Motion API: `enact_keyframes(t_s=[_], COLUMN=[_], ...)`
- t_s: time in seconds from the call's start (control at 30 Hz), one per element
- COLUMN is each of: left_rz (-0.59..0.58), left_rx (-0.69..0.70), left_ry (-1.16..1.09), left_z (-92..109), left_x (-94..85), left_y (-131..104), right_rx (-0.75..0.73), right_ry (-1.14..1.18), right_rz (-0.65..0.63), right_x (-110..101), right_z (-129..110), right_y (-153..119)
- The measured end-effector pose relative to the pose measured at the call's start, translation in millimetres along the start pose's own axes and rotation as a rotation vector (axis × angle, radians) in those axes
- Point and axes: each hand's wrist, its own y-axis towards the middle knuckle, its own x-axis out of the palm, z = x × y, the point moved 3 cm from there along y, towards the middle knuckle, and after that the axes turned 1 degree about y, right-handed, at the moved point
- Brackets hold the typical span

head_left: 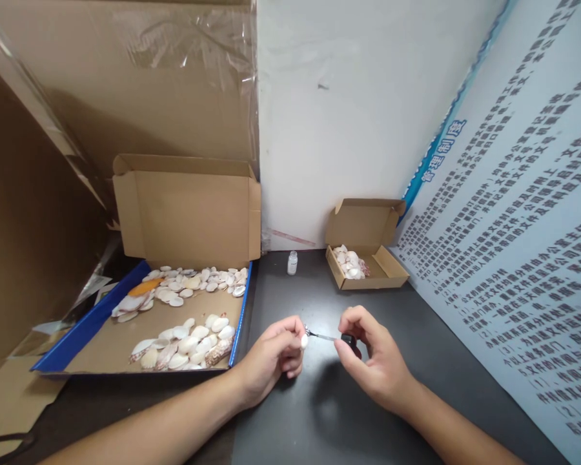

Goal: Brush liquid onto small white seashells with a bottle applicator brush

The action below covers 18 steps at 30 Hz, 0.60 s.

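Note:
Between its thumb and fingers, my left hand (277, 354) pinches a small white shell (305, 341). My right hand (374, 361) grips the black cap (349, 341) of a thin brush applicator. The applicator's stem (323, 336) points left, and its dark tip meets or nearly meets the shell's upper edge, where a small shiny silvery bit shows. Both hands are above the dark table (290, 423). Farther back on the table stands a small clear bottle (292, 263) with a white label, upright and without a cap.
On the left, a large open blue-edged box (91, 323) holds many shells in two groups, with an orange piece among them. A smaller open cardboard box (391, 274) with shells stands at the back right. A white wall (300, 129) and a printed poster (513, 226) rise behind and right.

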Motion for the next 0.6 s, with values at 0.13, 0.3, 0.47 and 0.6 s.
enact_keyframes(t_s=[0.13, 0.3, 0.47, 0.6], left_rz=[0.001, -0.005, -0.013, -0.009], left_rx=[-0.005, -0.007, -0.003, 0.004], left_ry=[-0.008, 0.002, -0.008, 0.009], left_z=[-0.6, -1.4, -2.3, -1.9], left_x=[-0.7, -2.0, -2.8, -2.7], left_y=[0.3, 1.7, 1.0, 0.8], right_rx=[-0.007, 0.042, 0.044, 0.048], right_ry=[0.036, 0.008, 0.042, 0.016], right_rz=[-0.021, -0.029, -0.035, -0.028], right_x=[0.8, 1.3, 0.9, -0.7], right_z=[-0.4, -0.6, -0.3, 0.3], right_y=[0.9, 3.2, 3.5, 3.2])
